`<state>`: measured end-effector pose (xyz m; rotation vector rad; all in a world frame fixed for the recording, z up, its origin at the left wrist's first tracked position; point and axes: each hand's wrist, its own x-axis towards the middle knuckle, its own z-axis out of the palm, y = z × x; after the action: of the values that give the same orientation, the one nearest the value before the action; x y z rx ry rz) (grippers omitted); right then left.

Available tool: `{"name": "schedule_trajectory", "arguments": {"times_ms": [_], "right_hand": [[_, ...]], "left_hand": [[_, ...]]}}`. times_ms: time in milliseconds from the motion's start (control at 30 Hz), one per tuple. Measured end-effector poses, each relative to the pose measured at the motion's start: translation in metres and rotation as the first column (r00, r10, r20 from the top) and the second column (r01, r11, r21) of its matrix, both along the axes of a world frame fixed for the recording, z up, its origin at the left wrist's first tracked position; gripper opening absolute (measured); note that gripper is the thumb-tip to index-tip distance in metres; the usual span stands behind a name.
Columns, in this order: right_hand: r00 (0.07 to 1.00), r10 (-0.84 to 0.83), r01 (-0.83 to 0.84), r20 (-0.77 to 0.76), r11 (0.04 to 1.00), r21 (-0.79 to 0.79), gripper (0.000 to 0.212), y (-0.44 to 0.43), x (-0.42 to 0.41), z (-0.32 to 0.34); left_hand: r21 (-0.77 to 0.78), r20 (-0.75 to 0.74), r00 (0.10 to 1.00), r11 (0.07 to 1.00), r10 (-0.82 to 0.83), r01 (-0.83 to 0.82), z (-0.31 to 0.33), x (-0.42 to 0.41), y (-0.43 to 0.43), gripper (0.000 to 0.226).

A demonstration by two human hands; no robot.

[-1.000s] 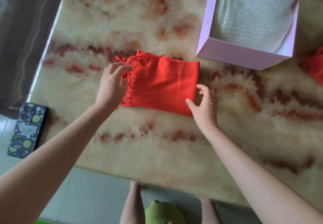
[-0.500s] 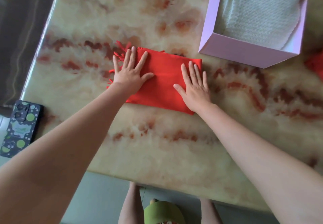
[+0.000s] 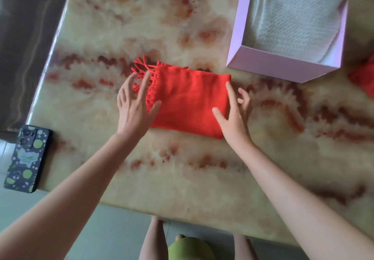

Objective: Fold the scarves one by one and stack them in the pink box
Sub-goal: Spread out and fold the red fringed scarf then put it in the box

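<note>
So the red folded fabric scarf with the fringe is lying flat in the middle of the cream and rust marbled tabletop, just short of the pale pink cardboard box off to the upper right. It's a neat rectangle, so I'd say the folding of this one is basically finished.

Each hand sits at one end. The left hand is at the fringe side, fingers spread and straight and thumb lying on the cloth. The right hand is at the plain folded edge, also spread, index finger running along that edge. Neither one is pinching anything. I can't tell if the palms are pressing down or just hovering.

My guess at why: bracketing both ends lets you scoop the bundle up without it unfolding, and the loose fringe is the bit most likely to flop out.

A white knitted scarf is already in the box, so this one would go on top. There's more crumpled red cloth at the right edge, probably next in line. A dark phone with green dots sits at the left corner, well out of the way.
</note>
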<state>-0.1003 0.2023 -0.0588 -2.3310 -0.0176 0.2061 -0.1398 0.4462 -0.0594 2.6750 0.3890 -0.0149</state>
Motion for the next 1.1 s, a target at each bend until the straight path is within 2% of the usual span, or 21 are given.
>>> {"name": "schedule_trajectory", "arguments": {"times_ms": [33, 100, 167, 233, 300, 367, 400, 500, 600, 800, 933, 1000, 1100], "right_hand": [[0.991, 0.135, -0.133, 0.006, 0.987, -0.092, 0.067, -0.004, -0.007, -0.001], [0.914, 0.385, -0.404, -0.128, 0.891, -0.209, 0.066, -0.012, -0.021, -0.01], [0.869, 0.442, -0.485, -0.223, 0.851, -0.203, 0.067, -0.017, -0.027, -0.017], [0.925, 0.336, -0.352, -0.18, 0.934, -0.064, 0.061, -0.015, -0.025, -0.014], [0.976, 0.092, -0.08, -0.197, 0.995, 0.065, 0.054, -0.011, -0.017, -0.005], [0.939, -0.119, 0.166, -0.323, 0.978, 0.124, 0.058, -0.007, -0.007, -0.001], [0.905, -0.172, 0.25, -0.389, 0.955, 0.161, 0.06, -0.003, -0.002, 0.0], [0.867, -0.227, 0.346, -0.443, 0.915, 0.209, 0.059, 0.01, 0.007, 0.005], [0.887, -0.255, 0.357, -0.385, 0.908, 0.22, 0.055, 0.02, 0.015, 0.012], [0.918, -0.151, 0.225, -0.366, 0.959, 0.171, 0.049, 0.015, 0.02, 0.011], [0.92, -0.051, 0.142, -0.388, 0.967, 0.211, 0.064, 0.005, 0.021, 0.012], [0.918, -0.008, 0.12, -0.396, 0.959, 0.257, 0.067, 0.003, 0.022, 0.017], [0.922, 0.01, 0.106, -0.388, 0.955, 0.277, 0.069, 0.001, 0.023, 0.021]], "left_hand": [[0.03, 0.022, 0.989, 0.989, -0.147, 0.146, -0.001, -0.009, 0.0, 0.068], [0.003, -0.088, 0.921, 0.925, -0.379, 0.381, -0.007, -0.021, -0.002, 0.064], [-0.002, -0.202, 0.88, 0.899, -0.429, 0.438, -0.014, -0.027, -0.004, 0.064], [-0.044, -0.129, 0.951, 0.96, -0.28, 0.276, -0.014, -0.024, -0.005, 0.058], [-0.158, -0.082, 0.997, 0.987, -0.009, -0.004, -0.008, -0.014, -0.006, 0.045], [-0.228, -0.167, 0.98, 0.962, 0.113, -0.149, -0.002, -0.005, -0.009, 0.047], [-0.245, -0.21, 0.968, 0.951, 0.138, -0.189, 0.002, -0.001, -0.009, 0.05], [-0.324, -0.277, 0.941, 0.903, 0.196, -0.284, 0.01, 0.014, -0.004, 0.051], [-0.336, -0.308, 0.933, 0.897, 0.184, -0.288, 0.014, 0.025, -0.001, 0.052], [-0.372, -0.25, 0.965, 0.912, 0.079, -0.171, 0.02, 0.03, 0.001, 0.069], [-0.421, -0.215, 0.977, 0.901, 0.015, -0.107, 0.019, 0.023, 0.004, 0.086], [-0.445, -0.248, 0.969, 0.89, -0.016, -0.099, 0.018, 0.02, 0.004, 0.08], [-0.484, -0.277, 0.953, 0.875, -0.125, -0.026, 0.02, 0.021, 0.006, 0.058]]}}
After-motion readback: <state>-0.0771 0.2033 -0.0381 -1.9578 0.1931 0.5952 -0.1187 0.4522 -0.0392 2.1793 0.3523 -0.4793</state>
